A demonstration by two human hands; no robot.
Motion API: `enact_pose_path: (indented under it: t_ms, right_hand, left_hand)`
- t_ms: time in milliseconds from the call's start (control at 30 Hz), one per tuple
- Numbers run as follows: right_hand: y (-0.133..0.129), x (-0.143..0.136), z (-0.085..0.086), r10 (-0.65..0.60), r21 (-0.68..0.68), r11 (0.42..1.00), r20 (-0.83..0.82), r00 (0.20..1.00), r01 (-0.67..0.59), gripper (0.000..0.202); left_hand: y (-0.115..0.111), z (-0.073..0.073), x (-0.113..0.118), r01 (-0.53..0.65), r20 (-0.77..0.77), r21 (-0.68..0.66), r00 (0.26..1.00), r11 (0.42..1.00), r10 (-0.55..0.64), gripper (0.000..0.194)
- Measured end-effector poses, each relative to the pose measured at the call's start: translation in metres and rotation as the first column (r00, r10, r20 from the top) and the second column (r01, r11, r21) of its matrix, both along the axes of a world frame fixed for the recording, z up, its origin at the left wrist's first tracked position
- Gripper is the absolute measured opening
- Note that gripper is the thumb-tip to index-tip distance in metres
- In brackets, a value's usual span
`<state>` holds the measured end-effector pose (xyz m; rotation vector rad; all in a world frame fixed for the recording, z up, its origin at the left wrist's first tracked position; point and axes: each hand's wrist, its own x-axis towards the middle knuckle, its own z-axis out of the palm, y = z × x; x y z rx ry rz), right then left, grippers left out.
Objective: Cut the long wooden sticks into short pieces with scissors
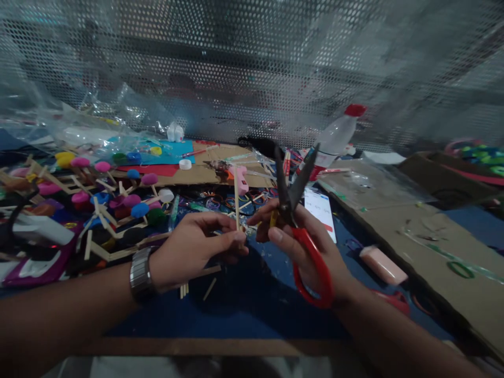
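My left hand (200, 244) is closed, thumb against fingers, on a thin wooden stick (237, 199) that stands upright from the pinch. Close by on the right, my right hand (303, 236) is wrapped round a pair of scissors (313, 268) with red handles. The dark blades point up and are spread apart, away from the stick. A small yellowish piece (273, 217) shows at the right fingers; I cannot make out what it is. Below my left hand, a few short stick pieces (210, 289) lie on the blue tabletop (236, 317).
Wooden-stick constructions with colourful caps (129, 202) crowd the left. Behind my hands are a pink glue gun (241, 179) and cardboard (212, 157). A tilted plastic bottle (334, 136) with a red cap, a lit phone (319, 210) and a pinkish block (383, 265) are on the right.
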<state>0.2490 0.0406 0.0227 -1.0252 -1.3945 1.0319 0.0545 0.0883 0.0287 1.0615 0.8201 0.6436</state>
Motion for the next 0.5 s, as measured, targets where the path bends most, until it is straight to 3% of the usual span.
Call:
enact_pose_path:
  t_ms: [200,333,500]
  right_hand:
    - [-0.012,0.011,0.022,0.188,-0.225,0.960,0.075,0.979,-0.167,0.035]
    - [-0.039,0.024,0.024,0.111,-0.255,0.963,0.094,0.989,-0.084,0.034]
    - [-0.081,0.054,0.012,0.173,-0.361,0.930,0.277,0.945,-0.065,0.043]
  left_hand:
    - [0.003,0.000,0.000,0.044,0.044,-0.015,0.998,0.999,-0.043,0.028]
    - [0.003,0.000,0.000,0.134,0.015,-0.036,0.991,0.990,-0.134,0.029]
    - [0.002,-0.003,0.000,0.290,-0.029,-0.080,0.956,0.954,-0.293,0.020]
